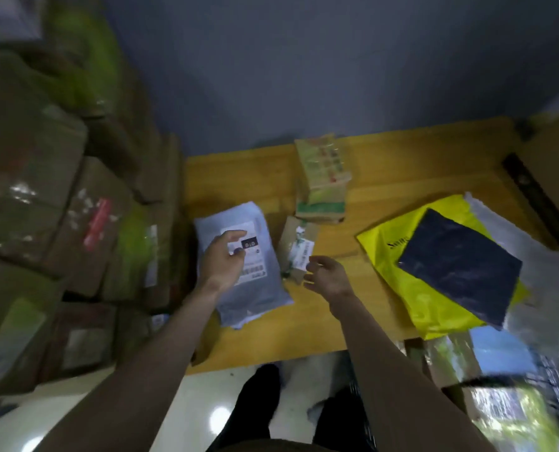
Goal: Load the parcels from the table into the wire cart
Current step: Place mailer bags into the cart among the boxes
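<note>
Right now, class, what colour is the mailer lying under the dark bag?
Bright yellow mailer, under the dark navy bag; the head view shows it.

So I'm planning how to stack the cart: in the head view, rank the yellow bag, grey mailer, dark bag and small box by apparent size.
1. Yellow bag, partly covered.
2. Dark bag and grey mailer: too alike to rank.
3. Small box.

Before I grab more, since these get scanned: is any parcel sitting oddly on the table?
The yellow mailer sticks out past the table's near edge, with a dark blue mailer skewed on top. The grey mailer also overhangs slightly. No visible damage.
</note>
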